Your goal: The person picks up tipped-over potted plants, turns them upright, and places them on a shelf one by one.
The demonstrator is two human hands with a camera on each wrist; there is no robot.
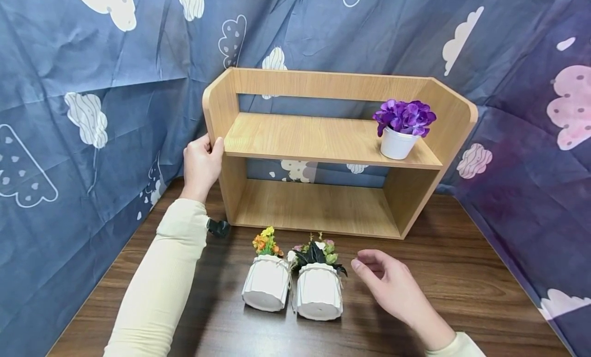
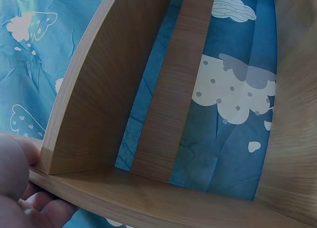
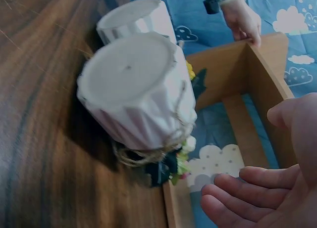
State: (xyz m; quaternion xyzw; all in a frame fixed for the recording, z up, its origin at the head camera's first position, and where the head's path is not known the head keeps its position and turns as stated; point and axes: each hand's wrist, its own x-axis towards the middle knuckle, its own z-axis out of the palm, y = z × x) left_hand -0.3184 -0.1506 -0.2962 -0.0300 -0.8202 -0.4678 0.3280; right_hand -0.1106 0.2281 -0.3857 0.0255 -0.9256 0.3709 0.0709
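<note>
My left hand grips the left side panel of a light wooden two-tier shelf, its thumb on the front edge near the middle board. In the left wrist view, the curled fingers wrap the panel's edge. Two white flowerpots lie tipped over on the table, bases facing me: one has orange and yellow flowers, the other dark leaves with pale blooms. Just right of the second white flowerpot, my right hand hovers, fingers relaxed and holding nothing; it does not touch the pot.
A small white pot of purple flowers stands upright at the right end of the middle board. The shelf sits at the back of a dark wooden table. Blue cloud-patterned cloth hangs behind and at both sides.
</note>
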